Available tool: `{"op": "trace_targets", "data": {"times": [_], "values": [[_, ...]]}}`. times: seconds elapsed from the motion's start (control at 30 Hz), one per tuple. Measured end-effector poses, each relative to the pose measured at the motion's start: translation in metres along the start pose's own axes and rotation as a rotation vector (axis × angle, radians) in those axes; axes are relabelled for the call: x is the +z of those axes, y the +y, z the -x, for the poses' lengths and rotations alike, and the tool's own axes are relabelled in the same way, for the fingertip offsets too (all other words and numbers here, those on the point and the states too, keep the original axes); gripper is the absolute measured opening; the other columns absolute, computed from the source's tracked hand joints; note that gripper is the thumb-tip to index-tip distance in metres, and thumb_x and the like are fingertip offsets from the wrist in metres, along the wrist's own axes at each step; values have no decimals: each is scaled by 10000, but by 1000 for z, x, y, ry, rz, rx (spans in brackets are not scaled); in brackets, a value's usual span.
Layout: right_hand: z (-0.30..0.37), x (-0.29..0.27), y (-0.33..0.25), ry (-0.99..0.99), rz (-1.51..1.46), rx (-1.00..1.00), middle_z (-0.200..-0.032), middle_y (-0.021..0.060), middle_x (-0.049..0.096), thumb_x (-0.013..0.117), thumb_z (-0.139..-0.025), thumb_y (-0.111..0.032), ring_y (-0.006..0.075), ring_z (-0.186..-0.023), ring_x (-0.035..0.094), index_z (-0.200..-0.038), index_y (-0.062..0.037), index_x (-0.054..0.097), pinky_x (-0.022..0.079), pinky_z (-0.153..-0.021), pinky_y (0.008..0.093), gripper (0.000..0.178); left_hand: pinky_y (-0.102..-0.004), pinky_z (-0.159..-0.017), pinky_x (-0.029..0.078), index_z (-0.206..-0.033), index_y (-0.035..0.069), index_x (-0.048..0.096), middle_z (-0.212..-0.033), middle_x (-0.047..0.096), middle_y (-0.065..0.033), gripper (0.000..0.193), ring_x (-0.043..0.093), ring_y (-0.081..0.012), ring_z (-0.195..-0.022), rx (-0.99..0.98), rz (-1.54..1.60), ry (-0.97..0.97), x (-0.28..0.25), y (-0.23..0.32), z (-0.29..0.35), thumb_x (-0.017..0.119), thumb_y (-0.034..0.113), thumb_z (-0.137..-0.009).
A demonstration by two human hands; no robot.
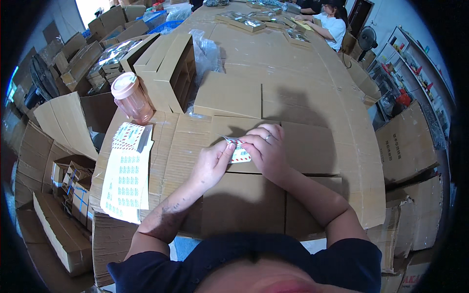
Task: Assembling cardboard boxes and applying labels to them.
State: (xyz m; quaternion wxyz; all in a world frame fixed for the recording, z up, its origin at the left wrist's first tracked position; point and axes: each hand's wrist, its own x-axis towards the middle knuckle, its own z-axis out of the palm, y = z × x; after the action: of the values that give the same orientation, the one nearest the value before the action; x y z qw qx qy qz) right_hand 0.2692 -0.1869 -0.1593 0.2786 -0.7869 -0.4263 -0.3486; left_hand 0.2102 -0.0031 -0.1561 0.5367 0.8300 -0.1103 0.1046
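Striped label (242,155) partly behind right hand (267,150)

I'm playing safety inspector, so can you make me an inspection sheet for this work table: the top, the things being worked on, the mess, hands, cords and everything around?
Surface: brown tabletop, looks cardboard-covered; flat boxes lie on it.
Job's things: striped label between the hands; label stack and sticker sheets at left.
Clutter: pink bottle, open box, clear plastic.
Hands: left hand and right hand both pinch the striped label.
Cables: possibly a thin dark cord near the right-side fan; too small to be sure.
Surroundings: co-worker at the far right, shelves at right, cardboard boxes on both sides.
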Motion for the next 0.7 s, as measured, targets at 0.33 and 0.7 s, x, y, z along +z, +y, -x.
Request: {"op": "trace_targets", "data": {"times": [0.33, 0.7], "values": [[1, -2, -3, 51, 150, -166, -874, 8, 607, 733, -746, -93, 190, -793, 568, -1009, -91, 649, 403, -764, 371, 276, -337, -552, 460, -1004, 15, 629, -626, 589, -127, 326, 563, -167, -549, -78, 174, 43, 5, -6, 1, 458, 291, -1028], [-2, -5, -9, 16, 45, -108, -879, 44, 612, 737, -746, -66, 227, -791, 568, -954, -57, 642, 440, -723, 369, 229, -343, -534, 460, -977, 15, 632, -607, 582, -131, 306, 583, -197, -533, -62, 69, 59, 5, -5, 2, 480, 278, -1018]]}}
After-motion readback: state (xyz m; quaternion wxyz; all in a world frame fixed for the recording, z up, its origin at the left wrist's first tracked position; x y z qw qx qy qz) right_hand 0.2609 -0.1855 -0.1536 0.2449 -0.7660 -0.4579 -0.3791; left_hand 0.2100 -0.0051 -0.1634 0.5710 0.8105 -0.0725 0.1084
